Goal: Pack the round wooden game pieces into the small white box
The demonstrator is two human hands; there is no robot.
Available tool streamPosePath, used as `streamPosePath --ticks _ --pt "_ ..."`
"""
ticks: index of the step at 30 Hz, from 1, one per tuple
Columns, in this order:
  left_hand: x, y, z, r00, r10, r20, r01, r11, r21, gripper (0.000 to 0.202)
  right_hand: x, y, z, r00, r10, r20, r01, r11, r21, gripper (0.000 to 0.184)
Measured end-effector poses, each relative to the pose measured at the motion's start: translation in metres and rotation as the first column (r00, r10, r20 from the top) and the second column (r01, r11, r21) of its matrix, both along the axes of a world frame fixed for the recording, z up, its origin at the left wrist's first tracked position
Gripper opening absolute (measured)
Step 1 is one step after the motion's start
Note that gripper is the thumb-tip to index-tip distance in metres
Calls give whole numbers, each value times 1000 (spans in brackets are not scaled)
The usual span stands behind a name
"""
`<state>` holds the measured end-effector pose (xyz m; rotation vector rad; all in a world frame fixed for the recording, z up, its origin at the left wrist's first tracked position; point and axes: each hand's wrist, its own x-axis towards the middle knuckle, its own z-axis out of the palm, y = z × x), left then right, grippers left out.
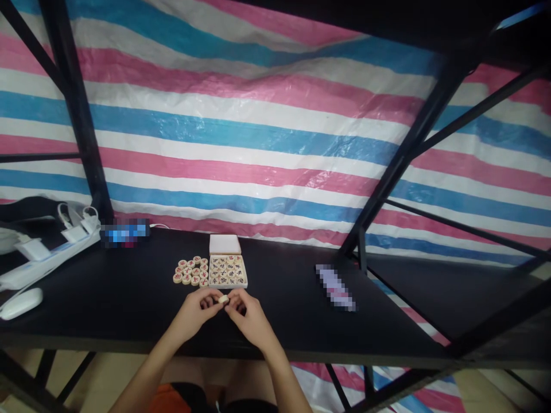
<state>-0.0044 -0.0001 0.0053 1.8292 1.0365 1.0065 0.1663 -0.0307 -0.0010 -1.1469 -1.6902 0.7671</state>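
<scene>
Between the fingertips of my left hand and my right hand is one round, pale xiangqi piece, held on edge just in front of the box. Both hands pinch it from either side. The white box lies open, its lid laid back behind it. Rows of xiangqi pieces fill it, most with dark characters and a few with red ones. Left of the box, loose xiangqi pieces with red characters stand close together on the black table.
A white power strip with plugged-in chargers lies at the left, near a white mouse-like object. A blurred phone-like object lies at the right, another blurred item at the back left. Black metal posts and a striped sheet stand behind.
</scene>
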Motion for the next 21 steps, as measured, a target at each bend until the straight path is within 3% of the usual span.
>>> streamPosePath --ticks 7,11,15,18,21 --pt "0 -2 -3 990 -101 -98 115 982 152 12 0 -2 5 1000 7 -13 -8 997 -71 18" --pt "0 -3 -1 987 -122 -106 139 975 171 12 1 0 2 1000 -11 -16 10 998 -54 15" --pt "0 -7 3 991 -113 -77 124 980 158 13 1 3 -3 999 -9 -35 7 998 -58 11" --pt "0 -7 3 995 -86 -51 92 985 144 12 2 4 -5 997 -9 -74 5 999 -48 20" --pt "1 -5 0 999 -33 7 32 996 78 15 2 4 -5 998 -13 -63 11 999 -31 13"
